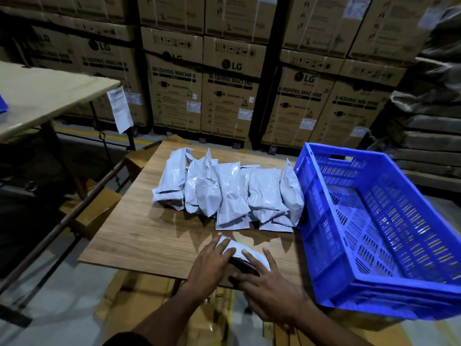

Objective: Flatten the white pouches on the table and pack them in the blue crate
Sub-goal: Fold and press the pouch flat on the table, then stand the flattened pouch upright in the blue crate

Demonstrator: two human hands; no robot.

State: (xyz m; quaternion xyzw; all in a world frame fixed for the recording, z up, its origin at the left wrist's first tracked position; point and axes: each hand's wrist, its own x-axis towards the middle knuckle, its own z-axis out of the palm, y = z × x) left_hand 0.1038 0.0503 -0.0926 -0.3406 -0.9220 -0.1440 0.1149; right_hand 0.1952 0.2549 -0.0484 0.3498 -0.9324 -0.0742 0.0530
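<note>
Both hands are lying flat and open on a single white pouch point(239, 249) near the front edge of the wooden table point(149, 236): the left hand point(212, 265) is pressing its left end, the right hand point(268, 283) is covering its right end. Behind it, a row of puffy white pouches point(229, 191) is spreading across the table's middle. A blue crate point(374, 228) is sitting at the right edge, tilted, touching the rightmost pouch.

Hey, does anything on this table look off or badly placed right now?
Yes: the blue crate sits tilted, its near end hanging past the wooden table. It is empty; both hands press one pouch flat.
</note>
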